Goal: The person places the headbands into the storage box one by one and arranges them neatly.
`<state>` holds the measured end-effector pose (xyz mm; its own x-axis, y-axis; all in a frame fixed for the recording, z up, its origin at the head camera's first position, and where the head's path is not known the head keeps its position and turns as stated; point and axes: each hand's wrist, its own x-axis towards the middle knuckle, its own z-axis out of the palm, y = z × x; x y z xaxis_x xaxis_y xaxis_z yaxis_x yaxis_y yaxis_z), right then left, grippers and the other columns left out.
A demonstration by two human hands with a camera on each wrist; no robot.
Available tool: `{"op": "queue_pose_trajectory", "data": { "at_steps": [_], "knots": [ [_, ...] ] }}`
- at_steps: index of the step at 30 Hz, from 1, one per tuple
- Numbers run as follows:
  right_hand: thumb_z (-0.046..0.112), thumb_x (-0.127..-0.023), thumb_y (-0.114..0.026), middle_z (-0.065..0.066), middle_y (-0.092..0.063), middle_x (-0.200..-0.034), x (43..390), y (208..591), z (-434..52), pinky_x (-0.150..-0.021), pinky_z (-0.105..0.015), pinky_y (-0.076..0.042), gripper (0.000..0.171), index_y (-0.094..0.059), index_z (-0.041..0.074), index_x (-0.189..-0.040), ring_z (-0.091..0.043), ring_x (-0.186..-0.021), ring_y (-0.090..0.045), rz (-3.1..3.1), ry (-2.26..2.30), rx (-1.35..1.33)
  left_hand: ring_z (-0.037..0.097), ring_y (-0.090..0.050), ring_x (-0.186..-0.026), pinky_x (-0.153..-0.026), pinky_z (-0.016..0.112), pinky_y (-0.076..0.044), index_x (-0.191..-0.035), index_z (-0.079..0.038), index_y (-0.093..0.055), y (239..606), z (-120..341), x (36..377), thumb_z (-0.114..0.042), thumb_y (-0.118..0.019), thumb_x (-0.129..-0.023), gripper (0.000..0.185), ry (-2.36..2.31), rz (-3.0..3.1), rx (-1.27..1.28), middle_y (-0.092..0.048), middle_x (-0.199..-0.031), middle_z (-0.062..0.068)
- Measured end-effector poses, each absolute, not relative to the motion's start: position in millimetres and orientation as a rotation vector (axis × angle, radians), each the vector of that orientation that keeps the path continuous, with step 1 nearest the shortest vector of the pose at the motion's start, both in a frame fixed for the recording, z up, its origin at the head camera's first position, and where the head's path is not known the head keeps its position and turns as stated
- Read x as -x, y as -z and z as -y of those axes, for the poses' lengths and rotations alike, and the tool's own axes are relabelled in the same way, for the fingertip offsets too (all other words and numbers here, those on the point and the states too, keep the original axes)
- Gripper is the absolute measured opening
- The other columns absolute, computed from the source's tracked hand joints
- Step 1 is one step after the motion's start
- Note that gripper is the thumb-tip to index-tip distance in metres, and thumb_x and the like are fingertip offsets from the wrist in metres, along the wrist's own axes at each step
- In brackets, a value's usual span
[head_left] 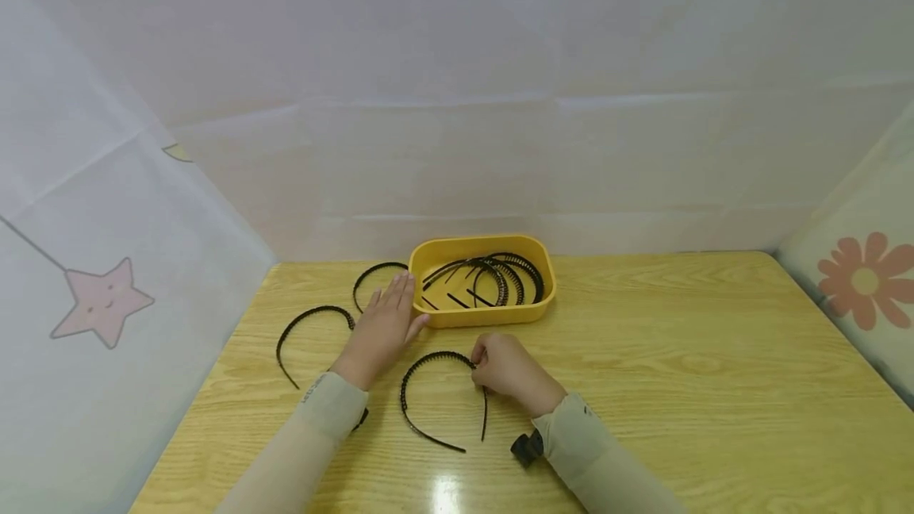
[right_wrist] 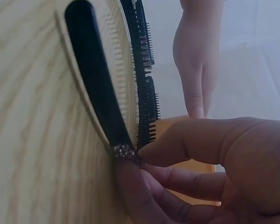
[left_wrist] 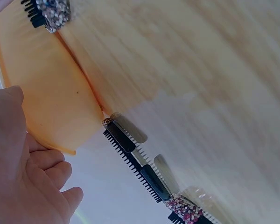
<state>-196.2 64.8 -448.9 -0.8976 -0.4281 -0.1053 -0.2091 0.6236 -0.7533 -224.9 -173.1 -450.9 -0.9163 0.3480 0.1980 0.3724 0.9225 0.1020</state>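
Observation:
A black toothed headband [head_left: 403, 397] lies on the table in front of the yellow bin [head_left: 493, 317]. My right hand [head_left: 510, 371] pinches its right arm between thumb and fingertips. In the right wrist view, a glittery band of small stones [right_wrist: 123, 151] shows at the pinch, with the smooth black end [right_wrist: 95, 74] beyond it. My left hand [head_left: 385, 331] rests against the bin's left end, fingers straight and the thumb toward the front wall. Several black headbands [head_left: 537, 280] lie inside the bin, overlapping on its right side.
Left of my left hand lies another black headband [head_left: 282, 339], with one more [head_left: 357, 284] behind it beside the bin. The wooden table [head_left: 685, 363] extends to the right. White cloth [head_left: 457, 165] hangs behind the table and along both sides.

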Motion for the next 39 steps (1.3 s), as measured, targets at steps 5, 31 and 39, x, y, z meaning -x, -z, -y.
{"op": "queue_pose_trajectory", "data": {
  "at_steps": [5,31,39],
  "knots": [
    [-0.006,-0.080,-0.071,-0.002,-0.057,-0.066,198.2,449.4,-68.0,-0.051,-0.024,-0.044,0.011,-0.068,0.000,-0.089,-0.012,-0.056,-0.051,-2.572,1.139,0.517,0.036,-0.024,-0.152,-0.122,0.057,-0.022,-0.158,0.007,-0.023,451.7,173.5,225.9,-0.045,-0.045,-0.108,0.075,0.201,2.914,0.549,-0.024,-0.163,0.024],
    [-0.002,-0.090,-0.069,-0.008,-0.067,-0.088,217.2,424.3,-105.8,-0.062,-0.036,-0.061,0.013,-0.074,-0.001,-0.103,-0.017,-0.068,-0.064,-2.422,1.377,0.417,0.034,-0.021,-0.153,-0.122,0.056,-0.020,-0.159,0.005,-0.020,451.9,173.4,227.0,-0.047,-0.044,-0.108,0.076,0.197,2.942,0.529,-0.022,-0.165,0.022],
    [-0.002,-0.091,-0.068,-0.009,-0.068,-0.091,220.9,410.7,-119.7,-0.071,-0.044,-0.063,0.015,-0.074,0.000,-0.105,-0.019,-0.074,-0.067,-2.409,1.439,0.369,0.034,-0.020,-0.153,-0.123,0.056,-0.020,-0.159,0.005,-0.019,451.1,173.1,226.7,-0.046,-0.044,-0.108,0.076,0.202,2.947,0.524,-0.021,-0.165,0.022]
  ]
}}
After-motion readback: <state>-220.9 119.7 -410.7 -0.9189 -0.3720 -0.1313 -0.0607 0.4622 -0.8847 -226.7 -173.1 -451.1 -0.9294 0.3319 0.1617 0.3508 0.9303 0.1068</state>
